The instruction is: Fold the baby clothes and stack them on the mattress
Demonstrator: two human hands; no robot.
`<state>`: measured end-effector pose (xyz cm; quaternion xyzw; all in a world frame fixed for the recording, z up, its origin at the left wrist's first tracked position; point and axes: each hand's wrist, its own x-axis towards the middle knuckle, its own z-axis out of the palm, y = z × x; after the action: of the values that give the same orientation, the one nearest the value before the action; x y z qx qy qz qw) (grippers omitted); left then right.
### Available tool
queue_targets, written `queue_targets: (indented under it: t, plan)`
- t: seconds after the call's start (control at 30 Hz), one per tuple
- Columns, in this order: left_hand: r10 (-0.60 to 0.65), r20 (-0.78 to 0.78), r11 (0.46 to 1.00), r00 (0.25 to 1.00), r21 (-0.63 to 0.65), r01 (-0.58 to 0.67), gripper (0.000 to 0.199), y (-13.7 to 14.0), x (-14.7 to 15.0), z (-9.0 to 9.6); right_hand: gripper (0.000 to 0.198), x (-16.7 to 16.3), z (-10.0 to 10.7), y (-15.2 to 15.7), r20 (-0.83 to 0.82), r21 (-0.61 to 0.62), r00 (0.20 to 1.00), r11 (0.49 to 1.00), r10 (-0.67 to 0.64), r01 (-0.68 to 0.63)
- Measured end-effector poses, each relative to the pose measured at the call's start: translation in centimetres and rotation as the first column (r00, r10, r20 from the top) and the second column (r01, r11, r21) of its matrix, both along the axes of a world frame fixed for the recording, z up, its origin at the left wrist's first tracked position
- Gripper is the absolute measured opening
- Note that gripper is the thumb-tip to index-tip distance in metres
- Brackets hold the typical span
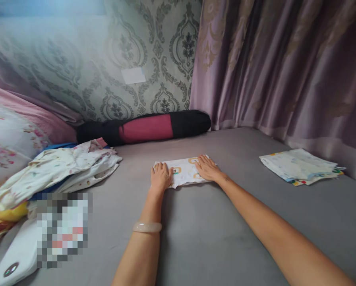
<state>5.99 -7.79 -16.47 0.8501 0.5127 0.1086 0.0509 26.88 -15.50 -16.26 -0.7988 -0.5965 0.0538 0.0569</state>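
White printed cloth [184,174] lies in the middle of the frame, its long side going left to right. Our left hand [161,176] rests on its left end, our right hand [207,168] on its right; both lie open, neither nearer.

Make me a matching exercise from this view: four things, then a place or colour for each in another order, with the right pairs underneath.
1. Left hand
2. Right hand
3. Pile of folded cloths
4. Long roll

A. Black and pinkish-red
B. On the printed cloth's right end
C. Picture's right side
D. On that cloth's left end

Pairs: 1-D, 2-B, 3-C, 4-A
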Motion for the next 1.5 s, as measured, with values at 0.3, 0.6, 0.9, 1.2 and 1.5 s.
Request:
queue_targets:
  t: [0.3, 0.6, 0.9, 1.2, 1.5]
  plan:
    - [-0.008, 0.032, 1.000, 0.999, 0.004, 0.007, 0.042, -0.2, 0.0, 0.2, 0.068, 0.0, 0.1, 0.0, 0.006, -0.029, 1.000, 1.000, -0.007, 0.007]
    - [0.000, 0.109, 0.999, 0.994, 0.045, -0.005, 0.038, 0.0, -0.4, 0.4, 0.058, -3.1, 0.7, 0.5, -0.014, 0.029, 0.998, 0.997, 0.068, -0.067]
    - [0.002, 0.099, 1.000, 0.995, 0.030, -0.005, 0.039, -0.5, -0.3, 0.7, 0.056, -3.0, -0.3, 0.7, -0.020, 0.025, 0.998, 0.998, 0.062, -0.062]
    - [-0.116, 0.062, 0.987, 0.991, 0.117, 0.108, 0.039, -1.5, 1.5, 0.4, 0.058, -4.3, 0.8, 0.8, 0.021, 0.039, 0.996, 0.996, 0.082, -0.083]
    - [-0.182, 0.014, 0.983, 0.983, 0.029, 0.182, 0.046, -2.3, 2.9, -0.6, 0.058, -5.8, 0.3, 1.1, 0.004, 0.041, 0.988, 0.987, 0.152, -0.152]
